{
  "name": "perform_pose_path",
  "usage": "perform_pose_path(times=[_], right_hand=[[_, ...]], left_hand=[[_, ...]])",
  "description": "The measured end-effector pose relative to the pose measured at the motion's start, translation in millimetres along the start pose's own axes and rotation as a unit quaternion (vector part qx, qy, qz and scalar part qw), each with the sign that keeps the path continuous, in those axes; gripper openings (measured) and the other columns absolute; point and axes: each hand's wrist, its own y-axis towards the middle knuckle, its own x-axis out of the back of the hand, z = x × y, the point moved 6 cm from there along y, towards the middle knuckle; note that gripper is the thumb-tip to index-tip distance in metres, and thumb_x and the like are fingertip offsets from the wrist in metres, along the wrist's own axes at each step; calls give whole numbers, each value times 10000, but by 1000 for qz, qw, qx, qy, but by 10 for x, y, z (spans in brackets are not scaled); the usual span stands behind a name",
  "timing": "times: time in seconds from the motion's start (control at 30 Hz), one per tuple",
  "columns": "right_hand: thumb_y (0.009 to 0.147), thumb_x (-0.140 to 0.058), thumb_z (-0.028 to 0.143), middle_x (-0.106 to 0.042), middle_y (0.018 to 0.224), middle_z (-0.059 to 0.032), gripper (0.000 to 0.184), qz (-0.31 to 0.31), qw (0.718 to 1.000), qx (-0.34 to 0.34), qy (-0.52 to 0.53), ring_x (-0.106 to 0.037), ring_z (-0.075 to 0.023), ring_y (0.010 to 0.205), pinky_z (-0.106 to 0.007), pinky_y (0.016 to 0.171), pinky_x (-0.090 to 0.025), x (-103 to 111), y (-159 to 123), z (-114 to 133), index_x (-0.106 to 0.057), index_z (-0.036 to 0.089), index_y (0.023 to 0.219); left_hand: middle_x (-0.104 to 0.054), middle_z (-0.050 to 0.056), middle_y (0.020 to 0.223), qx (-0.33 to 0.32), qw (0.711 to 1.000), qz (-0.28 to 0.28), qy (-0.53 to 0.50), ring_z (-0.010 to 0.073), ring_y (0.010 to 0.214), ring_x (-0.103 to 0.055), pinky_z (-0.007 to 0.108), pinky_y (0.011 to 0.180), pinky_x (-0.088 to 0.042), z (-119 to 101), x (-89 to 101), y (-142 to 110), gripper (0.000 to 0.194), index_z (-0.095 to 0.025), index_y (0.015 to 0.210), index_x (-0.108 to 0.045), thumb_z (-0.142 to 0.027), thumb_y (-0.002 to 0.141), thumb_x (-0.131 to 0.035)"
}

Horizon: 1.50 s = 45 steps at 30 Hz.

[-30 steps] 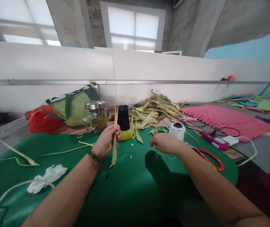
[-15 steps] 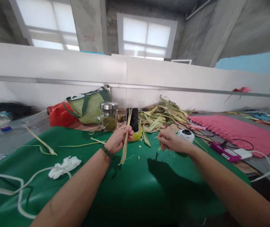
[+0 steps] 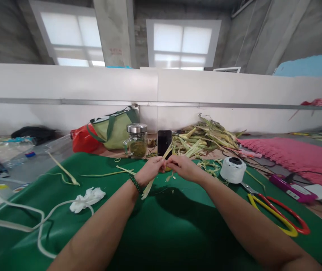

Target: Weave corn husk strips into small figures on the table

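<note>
While the left hand (image 3: 150, 170) is gripping pale husk strips (image 3: 147, 190) above the green mat (image 3: 178, 241), the right hand (image 3: 186, 168) is meeting it with bent fingers, their hold too small to tell. Done, apparently: strips separated and gathered, no finished piece showing. Left over: loose husks (image 3: 213, 132) are lying heaped behind, thread spool (image 3: 232, 172) and scissors (image 3: 281, 215) resting unheld at right.

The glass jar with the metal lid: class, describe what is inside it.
Through the side of the glass jar, greenish-yellow contents show in the lower part. Whether they are leaves, liquid or both is unclear. The metal lid covers the mouth, hiding any view from above.
</note>
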Motion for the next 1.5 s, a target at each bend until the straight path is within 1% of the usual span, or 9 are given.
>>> perform_pose_path(times=[0.2,0.37,0.6,0.7,0.83,0.93,1.03,1.17,1.5], right_hand=[[787,-534,255,-526,543,31,140,-7,988,-60,140,-450,-80,422,-216,454,-358,292,-1,-310,-588,152,710],[737,-596,242,-571,557,7,145,-56,995,-46,74,-490,-103,510,-228,500,-359,452,-7,-366,-642,151,633],[741,-589,153,-631,605,1,133,-22,1000,6,-3,-530,-105,573,-220,558,-358,193,-40,-50,-714,161,697],[731,-643,216,-666,813,-40,85,-49,999,15,15,-593,-147,736,-254,661,-419,334,-52,-103,-706,169,698],[713,-636,145,-640,1008,-91,106,-138,990,-10,-36,-560,-234,1035,-340,839,-416,571,-52,-296,-654,161,610],[724,-565,84,-653,766,-47,134,-112,992,-52,-38,-606,-184,795,-298,719,-433,483,-29,-339,-630,160,635],[736,-542,84,-601,605,7,126,-69,996,-53,4,-543,-120,580,-235,585,-386,287,-14,-225,-630,158,684],[724,-557,75,-574,588,19,143,-99,995,-5,-11,-479,-90,555,-213,565,-327,190,-27,-16,-619,151,619],[744,-607,185,-600,584,8,129,-70,996,-28,48,-473,-86,539,-218,539,-322,295,-61,8,-683,125,660]], left_hand=[[-422,-63,508,18,998,-56,-31,47,444,-377,201,582,-444,-9,216,22,257,-153,547,-468,-274,745,-577],[-498,-39,554,-12,990,-143,-11,54,433,-425,196,502,-404,-64,387,25,254,-156,572,-477,-312,727,-605],[-534,-14,593,3,998,36,60,120,576,-553,256,629,-468,10,-100,-30,298,-156,561,-514,-387,715,-625],[-503,-25,582,13,997,-4,82,101,542,-501,223,555,-429,45,12,-8,288,-157,573,-514,-384,720,-611],[-633,76,964,35,992,-92,75,143,754,-576,211,594,-435,34,239,8,262,-145,655,-562,-395,701,-621],[-617,104,1131,-14,992,-109,69,113,697,-572,214,623,-434,-59,216,-15,291,-139,603,-533,-396,719,-605],[-678,92,944,-45,992,-107,51,94,544,-541,232,587,-417,-96,98,-53,271,-144,651,-566,-396,749,-584],[-631,27,611,-34,991,-111,59,122,491,-532,241,558,-399,-50,-22,-76,252,-137,762,-636,-378,778,-566],[-621,14,612,9,992,-117,56,107,501,-556,227,544,-433,4,-8,-47,195,-118,696,-634,-278,790,-574]])
